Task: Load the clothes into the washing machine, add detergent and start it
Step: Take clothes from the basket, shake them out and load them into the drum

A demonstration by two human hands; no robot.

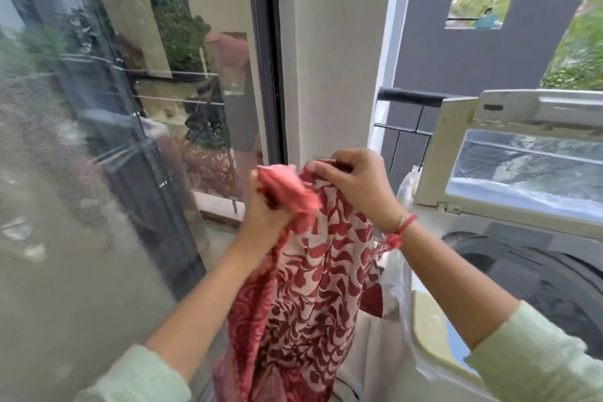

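Red garment [313, 287] partly hides left hand [266, 215]; right hand [355, 183] pinches it.

Only real surface here is the top-loading washing machine [427, 323] on the right. Cream body, with its 1 lid [522, 170] flipped up and standing nearly upright, clear window in it. The dark drum [541, 281] sits open below. A crumpled clear plastic sheet [396, 274] is draped over the machine's left rim.
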